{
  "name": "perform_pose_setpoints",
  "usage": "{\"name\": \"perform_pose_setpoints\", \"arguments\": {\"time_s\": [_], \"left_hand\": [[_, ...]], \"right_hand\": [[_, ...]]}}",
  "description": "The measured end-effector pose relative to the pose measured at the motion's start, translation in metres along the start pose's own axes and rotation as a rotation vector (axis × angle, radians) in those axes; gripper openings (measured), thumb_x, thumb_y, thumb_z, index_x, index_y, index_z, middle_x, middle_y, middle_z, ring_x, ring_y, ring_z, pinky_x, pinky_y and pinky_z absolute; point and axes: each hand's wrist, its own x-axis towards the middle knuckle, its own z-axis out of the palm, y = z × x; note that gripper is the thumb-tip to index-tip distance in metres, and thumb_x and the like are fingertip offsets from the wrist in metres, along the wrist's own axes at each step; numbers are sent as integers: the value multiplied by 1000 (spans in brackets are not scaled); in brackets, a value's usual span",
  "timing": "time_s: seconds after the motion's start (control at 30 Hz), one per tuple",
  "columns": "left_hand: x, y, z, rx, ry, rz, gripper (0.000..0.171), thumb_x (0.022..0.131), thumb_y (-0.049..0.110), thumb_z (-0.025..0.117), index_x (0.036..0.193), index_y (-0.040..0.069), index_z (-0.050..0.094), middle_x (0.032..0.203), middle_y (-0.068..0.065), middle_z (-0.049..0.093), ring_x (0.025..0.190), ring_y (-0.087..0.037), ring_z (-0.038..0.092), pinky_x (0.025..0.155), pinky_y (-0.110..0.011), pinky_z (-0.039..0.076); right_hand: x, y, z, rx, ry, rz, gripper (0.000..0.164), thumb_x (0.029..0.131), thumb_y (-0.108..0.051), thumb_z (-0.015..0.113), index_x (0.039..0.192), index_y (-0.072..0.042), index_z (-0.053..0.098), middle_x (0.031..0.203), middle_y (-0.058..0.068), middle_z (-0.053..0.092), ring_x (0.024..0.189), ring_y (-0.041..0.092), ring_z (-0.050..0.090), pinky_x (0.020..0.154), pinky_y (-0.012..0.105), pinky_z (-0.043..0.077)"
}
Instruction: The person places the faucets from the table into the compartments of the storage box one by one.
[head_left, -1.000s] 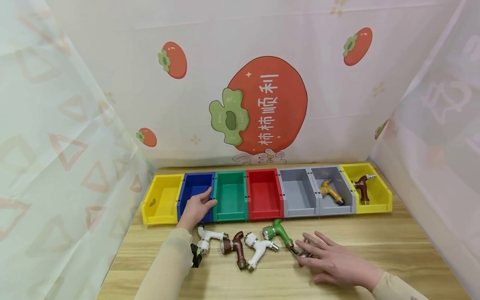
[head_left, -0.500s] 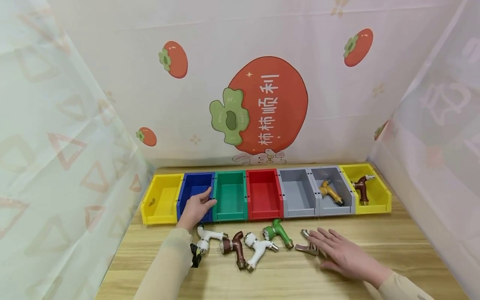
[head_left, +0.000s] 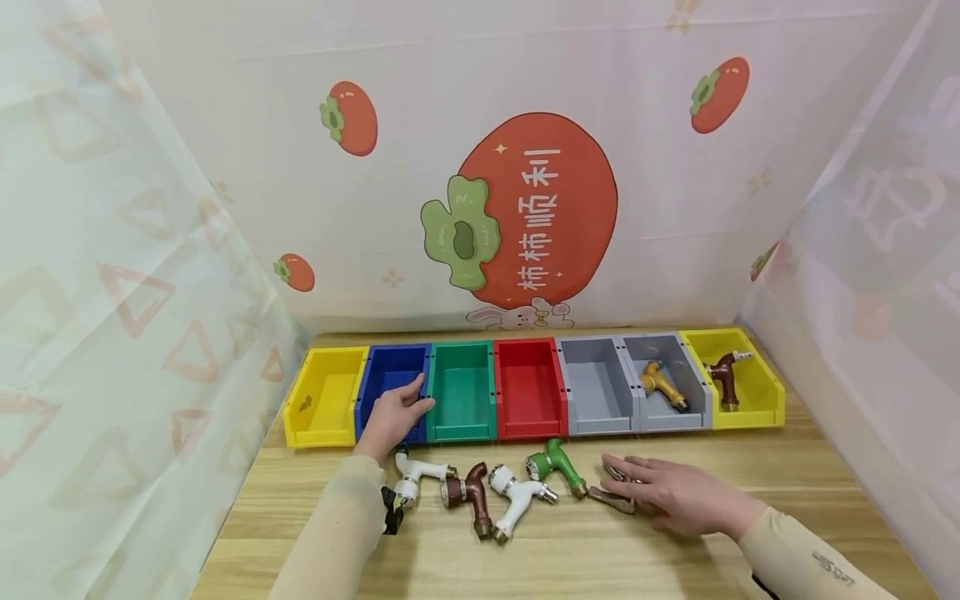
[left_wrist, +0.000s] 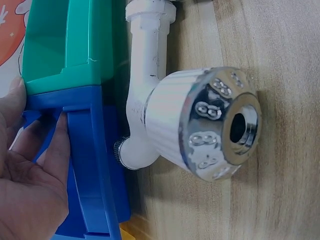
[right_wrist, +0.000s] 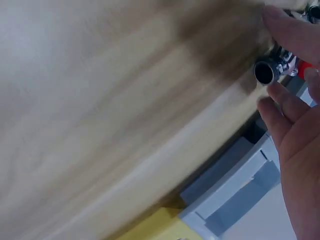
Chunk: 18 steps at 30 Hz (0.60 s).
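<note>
My left hand (head_left: 393, 417) straddles the wall between the blue bin (left_wrist: 92, 170) and the green bin (head_left: 460, 392), with fingertips inside the blue one and thumb on the green side. A white faucet (left_wrist: 142, 105) with a chrome-faced knob lies just in front of it. Over at the right, my right hand (head_left: 678, 496) is above a silver faucet (head_left: 613, 500), partly covering it. Thumb and fingers stand apart on either side of the silver faucet in the right wrist view; no firm grip shows. Its dark round outlet points toward that camera.
Between the hands lie a brown faucet (head_left: 474, 498), another white faucet (head_left: 517, 504) and a green faucet (head_left: 557, 468). Along the back, the row of bins includes a grey bin (head_left: 701, 408) with a yellow faucet (head_left: 660, 385) and a yellow bin (head_left: 768, 400) with a brown faucet (head_left: 723, 379).
My right hand first drew back right from the silver faucet, uncovering more of it, then moved left over it again. My left hand has stayed at the blue bin.
</note>
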Motion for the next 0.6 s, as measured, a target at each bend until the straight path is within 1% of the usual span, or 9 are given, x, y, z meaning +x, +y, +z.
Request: {"name": "perform_pose_setpoints", "arguments": {"time_s": [0.1, 0.17, 0.27, 0.37, 0.43, 0.53, 0.6], "left_hand": [[0, 0, -1, -11, -2, -1, 63, 104, 31, 62, 161, 27, 35, 159, -12, 43, 139, -34, 51, 110, -56, 44], [0, -1, -1, -16, -7, -3, 63, 104, 32, 62, 161, 27, 35, 159, -12, 42, 140, -34, 50, 110, -56, 44], [1, -1, 0, -23, -7, -10, 63, 104, 32, 63, 160, 28, 36, 159, -11, 43, 140, -33, 49, 110, -55, 45], [1, -1, 0, -26, -8, -8, 62, 104, 30, 62, 160, 27, 36, 159, -11, 43, 140, -33, 50, 109, -55, 45], [0, 0, 0, -23, -4, -5, 62, 104, 30, 62, 160, 26, 36, 159, -11, 43, 139, -33, 51, 109, -54, 46], [0, 0, 0, -23, -2, -4, 62, 104, 30, 62, 160, 26, 36, 159, -10, 43, 138, -33, 51, 109, -54, 46], [0, 0, -1, -20, -1, -4, 62, 104, 31, 62, 160, 27, 36, 159, -10, 43, 138, -33, 52, 109, -54, 46]], "right_hand": [[8, 5, -5, -17, -46, -46, 99, 71, -20, 91, 158, -26, 44, 159, 14, 43, 131, 46, 54, 102, 60, 49], [13, 6, -5, -25, -58, -74, 97, 72, -22, 91, 157, -27, 45, 158, 12, 46, 132, 47, 53, 102, 61, 49], [18, 7, -3, -47, -51, -111, 89, 73, -23, 90, 153, -25, 51, 151, 10, 55, 128, 45, 57, 97, 54, 54], [20, 8, 0, -73, -12, -139, 79, 74, -20, 90, 147, -23, 59, 141, 8, 64, 121, 40, 64, 90, 46, 59], [21, 9, 2, -94, 23, -158, 75, 73, -18, 90, 143, -20, 63, 136, 7, 67, 117, 37, 67, 87, 42, 60], [21, 11, 4, -126, 51, -160, 70, 74, -22, 89, 140, -17, 65, 133, 7, 69, 116, 35, 68, 89, 43, 60], [20, 11, 5, -133, 55, -137, 67, 78, -30, 87, 140, -16, 65, 134, 9, 68, 118, 37, 66, 92, 47, 58]]}}
